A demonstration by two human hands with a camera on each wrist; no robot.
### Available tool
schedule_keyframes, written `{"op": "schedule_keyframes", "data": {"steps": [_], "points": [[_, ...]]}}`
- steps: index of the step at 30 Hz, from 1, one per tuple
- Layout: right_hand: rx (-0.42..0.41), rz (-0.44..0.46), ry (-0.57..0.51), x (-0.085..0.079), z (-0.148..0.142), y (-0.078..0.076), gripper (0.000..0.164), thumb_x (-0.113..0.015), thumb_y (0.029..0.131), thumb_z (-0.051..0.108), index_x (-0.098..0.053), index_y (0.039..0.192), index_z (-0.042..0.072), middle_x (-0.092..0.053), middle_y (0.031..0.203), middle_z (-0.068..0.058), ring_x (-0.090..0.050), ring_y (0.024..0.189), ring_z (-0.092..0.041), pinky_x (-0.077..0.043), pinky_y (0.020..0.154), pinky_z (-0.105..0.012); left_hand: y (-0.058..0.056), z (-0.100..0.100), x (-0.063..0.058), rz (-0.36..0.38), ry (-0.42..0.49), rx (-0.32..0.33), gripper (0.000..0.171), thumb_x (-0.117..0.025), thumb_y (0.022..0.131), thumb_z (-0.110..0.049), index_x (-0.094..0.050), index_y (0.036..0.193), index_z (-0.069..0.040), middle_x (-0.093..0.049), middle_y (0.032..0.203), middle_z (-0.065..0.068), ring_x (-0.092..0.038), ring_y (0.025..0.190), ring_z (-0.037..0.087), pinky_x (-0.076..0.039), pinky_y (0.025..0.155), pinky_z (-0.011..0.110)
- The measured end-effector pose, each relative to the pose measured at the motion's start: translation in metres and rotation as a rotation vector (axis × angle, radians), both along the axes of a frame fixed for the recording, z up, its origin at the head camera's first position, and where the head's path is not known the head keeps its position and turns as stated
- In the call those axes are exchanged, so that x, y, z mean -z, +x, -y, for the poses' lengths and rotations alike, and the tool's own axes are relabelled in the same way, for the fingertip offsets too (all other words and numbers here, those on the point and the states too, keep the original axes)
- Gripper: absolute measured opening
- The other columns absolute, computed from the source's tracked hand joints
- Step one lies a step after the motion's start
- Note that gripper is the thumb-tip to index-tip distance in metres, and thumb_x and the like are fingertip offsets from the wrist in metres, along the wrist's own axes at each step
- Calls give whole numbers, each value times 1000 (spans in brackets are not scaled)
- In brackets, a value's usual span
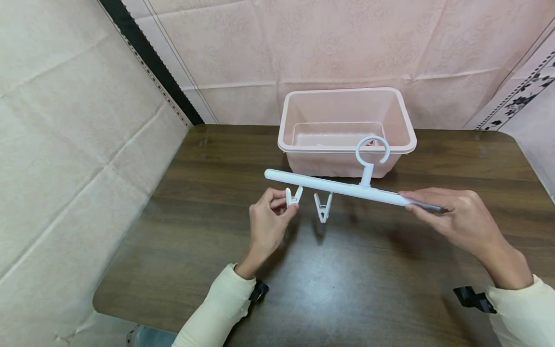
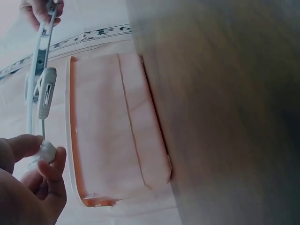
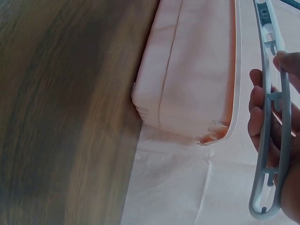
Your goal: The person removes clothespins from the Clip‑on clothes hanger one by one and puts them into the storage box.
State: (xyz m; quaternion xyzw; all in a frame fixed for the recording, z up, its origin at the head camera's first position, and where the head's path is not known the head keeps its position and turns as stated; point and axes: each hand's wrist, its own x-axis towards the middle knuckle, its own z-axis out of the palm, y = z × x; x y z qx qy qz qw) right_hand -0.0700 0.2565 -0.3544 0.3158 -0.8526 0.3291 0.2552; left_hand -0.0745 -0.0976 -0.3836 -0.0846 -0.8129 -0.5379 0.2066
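Observation:
A pale blue hanger [image 1: 331, 186] with a round hook [image 1: 372, 144] is held above the table, its bar tilted down to the right. My right hand [image 1: 459, 219] grips the bar's right end between thumb and fingers. Near the bar's left end, my left hand [image 1: 270, 219] pinches a white clip [image 1: 294, 196] just under the bar. A second clip [image 1: 323, 208] hangs from the bar a little to the right of it, touched by neither hand. In the right wrist view, the fingers of the right hand curl round the slotted hanger [image 3: 267, 154].
Behind the hanger stands a pink plastic basin [image 1: 342, 164] at the table's far edge, with the hook overlapping its front rim in the head view. The brown wooden table [image 1: 195, 231] meets pale cloth [image 1: 390, 43] at the back and left.

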Motion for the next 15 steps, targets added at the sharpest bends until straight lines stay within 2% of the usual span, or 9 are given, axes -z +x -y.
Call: {"op": "schedule_keyframes", "data": {"steps": [4,9,11,15], "points": [[-28,-3,-13,2,0,-1,19,-78,89,21,-81,104,10,-75,98,-5,-62,95,9,-43,69,-10,3,-1,2,-100,-128,-56,22,-80,79,6,-66,96,4,-75,91,14,-69,70,14,-54,57,27],[-56,-10,-22,4,0,-3,37,-66,97,42,-81,105,9,-75,99,-6,-62,100,8,-43,78,-8,4,-1,4,-262,-275,-101,23,-82,78,6,-65,94,5,-74,93,16,-72,76,19,-57,60,31],[-58,-17,-22,4,0,-3,43,-62,97,47,-81,104,9,-75,99,-6,-63,96,7,-44,76,-8,3,0,4,-327,-308,-107,23,-82,77,7,-65,92,5,-74,92,17,-73,78,21,-57,63,32],[-48,-34,-8,5,1,-4,44,-60,98,49,-81,105,10,-75,97,-5,-63,86,7,-43,66,-11,1,1,5,-444,-372,-127,22,-81,75,10,-64,87,4,-73,88,15,-72,73,23,-57,62,34]]}}
